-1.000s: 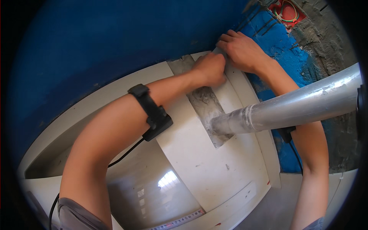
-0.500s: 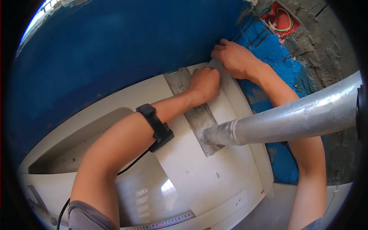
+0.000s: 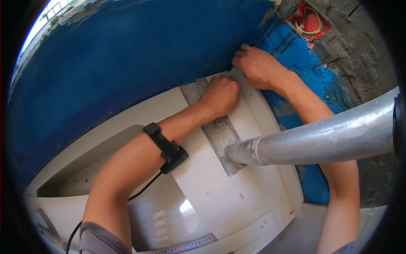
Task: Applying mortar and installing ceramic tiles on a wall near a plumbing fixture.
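Observation:
A white moulded unit with a basin-like hollow (image 3: pixel 198 150) stretches below me against a blue wall. Along its right side runs a long white strip (image 3: pixel 261 111), whose far end reaches the wall corner. My right hand (image 3: pixel 260 67) is closed over that far end, fingers curled on its edge. Just left of it, my left hand (image 3: pixel 222 95) is closed in a fist, knuckles up, low over the unit beside a grey recessed band (image 3: pixel 220 131). Its fingertips are hidden, so what it holds cannot be seen. A black strap with a small box (image 3: pixel 163 146) circles my left forearm.
A thick silvery pipe (image 3: pixel 321 142) enters from the right, crosses over my right arm, and ends near the grey band. A printed measuring strip (image 3: pixel 192 244) lies along the near edge. A red wall box (image 3: pixel 311 23) with looped wires sits in rough cement (image 3: pixel 359 55).
My left hand has shifted slightly left. My right hand stays at the strip's far end. The whole view has moved a little, with the pipe now lower in it.

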Tool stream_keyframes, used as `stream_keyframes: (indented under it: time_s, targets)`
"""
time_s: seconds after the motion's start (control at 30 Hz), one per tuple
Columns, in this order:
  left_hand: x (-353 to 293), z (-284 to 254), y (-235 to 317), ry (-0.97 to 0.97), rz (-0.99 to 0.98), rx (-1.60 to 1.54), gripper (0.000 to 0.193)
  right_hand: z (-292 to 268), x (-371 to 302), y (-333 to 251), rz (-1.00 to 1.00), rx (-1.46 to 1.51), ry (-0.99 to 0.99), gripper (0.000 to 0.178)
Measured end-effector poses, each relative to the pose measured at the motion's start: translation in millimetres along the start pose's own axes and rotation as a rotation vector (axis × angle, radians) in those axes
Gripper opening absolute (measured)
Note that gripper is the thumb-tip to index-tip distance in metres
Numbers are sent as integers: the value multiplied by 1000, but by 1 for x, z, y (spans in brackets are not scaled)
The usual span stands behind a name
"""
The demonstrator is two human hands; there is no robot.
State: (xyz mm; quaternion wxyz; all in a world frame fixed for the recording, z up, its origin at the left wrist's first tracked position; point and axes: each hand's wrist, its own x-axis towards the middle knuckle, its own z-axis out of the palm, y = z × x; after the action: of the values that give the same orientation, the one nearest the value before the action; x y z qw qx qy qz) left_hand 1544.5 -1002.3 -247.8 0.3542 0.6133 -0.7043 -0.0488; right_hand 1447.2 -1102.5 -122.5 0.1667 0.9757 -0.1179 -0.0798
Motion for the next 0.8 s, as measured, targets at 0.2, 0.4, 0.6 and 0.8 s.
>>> stream_keyframes:
  time_s: [0.2, 0.4, 0.6, 0.8]
  targets:
    - [13, -4, -2, -118, -243, -42, 21, -3, 1, 0, -10, -10, -11, 30]
    - [29, -4, 1, -131, -432, -33, 23, -4, 2, -2, 2, 22, -13, 28]
    - [21, -1, -10, -133, -352, -149, 17, 1, 2, 2, -10, -1, -4, 27]
    - [16, 8, -6, -19, -350, -105, 15, -4, 5, -2, 27, 32, -13, 26]
